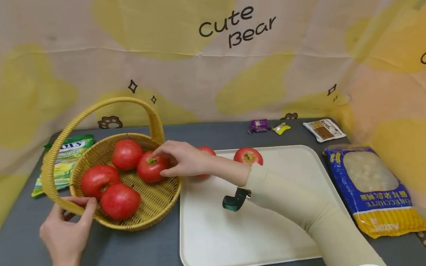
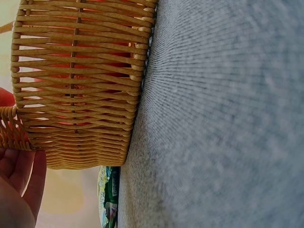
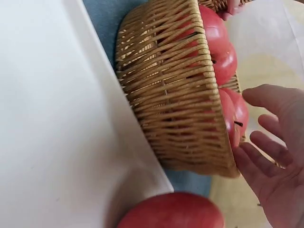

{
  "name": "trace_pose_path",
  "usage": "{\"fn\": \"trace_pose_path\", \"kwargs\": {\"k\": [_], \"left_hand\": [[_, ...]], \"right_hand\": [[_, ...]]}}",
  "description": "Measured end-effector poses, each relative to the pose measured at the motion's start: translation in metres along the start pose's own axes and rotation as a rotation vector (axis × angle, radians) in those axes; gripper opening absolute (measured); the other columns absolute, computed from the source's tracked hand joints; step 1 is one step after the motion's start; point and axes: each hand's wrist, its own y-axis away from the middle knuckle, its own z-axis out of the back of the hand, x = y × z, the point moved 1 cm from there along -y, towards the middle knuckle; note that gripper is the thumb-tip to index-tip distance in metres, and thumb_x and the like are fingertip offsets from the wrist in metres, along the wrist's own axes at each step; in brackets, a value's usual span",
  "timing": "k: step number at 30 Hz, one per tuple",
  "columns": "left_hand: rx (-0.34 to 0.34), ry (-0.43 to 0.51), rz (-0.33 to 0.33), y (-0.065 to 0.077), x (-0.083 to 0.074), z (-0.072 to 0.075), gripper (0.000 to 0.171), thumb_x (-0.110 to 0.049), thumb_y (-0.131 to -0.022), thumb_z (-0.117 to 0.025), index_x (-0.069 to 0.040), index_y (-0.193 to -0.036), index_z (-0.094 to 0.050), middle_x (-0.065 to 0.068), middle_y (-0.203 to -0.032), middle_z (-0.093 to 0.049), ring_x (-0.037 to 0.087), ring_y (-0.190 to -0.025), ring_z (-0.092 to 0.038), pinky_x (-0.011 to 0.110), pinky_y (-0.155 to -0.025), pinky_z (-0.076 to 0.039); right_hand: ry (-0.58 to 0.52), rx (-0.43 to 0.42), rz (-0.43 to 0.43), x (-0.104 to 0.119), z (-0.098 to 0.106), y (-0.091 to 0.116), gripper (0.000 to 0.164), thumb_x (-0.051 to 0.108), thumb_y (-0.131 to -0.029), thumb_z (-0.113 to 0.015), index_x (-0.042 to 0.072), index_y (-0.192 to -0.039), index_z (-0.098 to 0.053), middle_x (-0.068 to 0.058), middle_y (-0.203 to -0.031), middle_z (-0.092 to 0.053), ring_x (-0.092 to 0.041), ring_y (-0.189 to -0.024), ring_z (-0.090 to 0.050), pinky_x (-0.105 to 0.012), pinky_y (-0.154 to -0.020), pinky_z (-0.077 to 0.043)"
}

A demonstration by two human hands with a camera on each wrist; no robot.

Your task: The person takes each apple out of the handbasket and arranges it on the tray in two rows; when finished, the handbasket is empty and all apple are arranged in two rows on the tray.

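A round yellow wicker basket (image 1: 155,212) with a tall arched handle (image 1: 51,158) stands at the left and contains several red apples (image 1: 121,201). At the handle's near base, my left hand (image 1: 66,233) pinches the wicker between thumb and fingers; the left wrist view shows its fingertips (image 2: 35,178) by the woven joint. My right hand (image 1: 186,158) reaches over the basket's right side, at an apple (image 1: 149,167) with a brown stem. Seen from the right wrist, that hand's fingers (image 3: 259,154) are spread loosely, one fingertip right at the apple beside the rim.
A white tray (image 1: 243,241) lies right of the basket, with two apples near its back edge, one (image 1: 248,156) in plain sight. Behind the basket is a green snack bag (image 1: 72,156). Small candies (image 1: 259,126), a white packet (image 1: 323,130) and a pasta bag (image 1: 374,188) lie around the tray.
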Motion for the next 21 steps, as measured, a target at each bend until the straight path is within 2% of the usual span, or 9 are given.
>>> {"fn": "trace_pose_path", "kwargs": {"k": [6, 12, 17, 21], "left_hand": [[0.005, 0.0, -0.013, 0.0, -0.001, -0.002, 0.018, -0.015, -0.078, -0.077, -0.003, -0.089, -0.069, -0.038, -0.075, -0.052, -0.016, -0.071, -0.049, 0.003, -0.07, -0.037], [0.002, 0.0, -0.017, 0.001, -0.002, 0.0, 0.019, -0.015, -0.078, -0.077, -0.002, -0.089, -0.068, -0.037, -0.075, -0.052, -0.016, -0.072, -0.049, 0.003, -0.07, -0.038], [-0.003, -0.001, -0.018, 0.001, -0.001, 0.0, 0.019, -0.015, -0.078, -0.077, -0.003, -0.089, -0.068, -0.038, -0.075, -0.052, -0.018, -0.072, -0.049, 0.003, -0.07, -0.038], [-0.007, 0.001, -0.019, 0.001, 0.0, 0.001, 0.019, -0.015, -0.078, -0.077, -0.003, -0.089, -0.068, -0.037, -0.075, -0.052, -0.017, -0.072, -0.05, 0.003, -0.07, -0.038]], "right_hand": [[0.218, 0.099, -0.06, 0.005, -0.01, -0.028, 0.062, 0.032, -0.086, -0.073, 0.013, -0.139, -0.048, -0.001, -0.133, -0.049, -0.013, -0.121, -0.044, -0.021, -0.097, -0.039], [0.313, 0.185, -0.132, 0.007, -0.019, -0.043, 0.08, 0.039, -0.081, -0.077, 0.009, -0.145, -0.039, -0.005, -0.14, -0.048, -0.016, -0.125, -0.044, -0.025, -0.099, -0.04], [0.386, 0.185, -0.152, 0.007, -0.027, -0.044, 0.087, 0.041, -0.079, -0.078, 0.01, -0.148, -0.035, -0.004, -0.144, -0.045, -0.018, -0.131, -0.04, -0.029, -0.099, -0.042], [0.434, 0.138, -0.098, 0.006, -0.032, -0.039, 0.085, 0.044, -0.077, -0.078, 0.01, -0.145, -0.039, -0.003, -0.139, -0.047, -0.017, -0.127, -0.041, -0.029, -0.095, -0.045]]}}
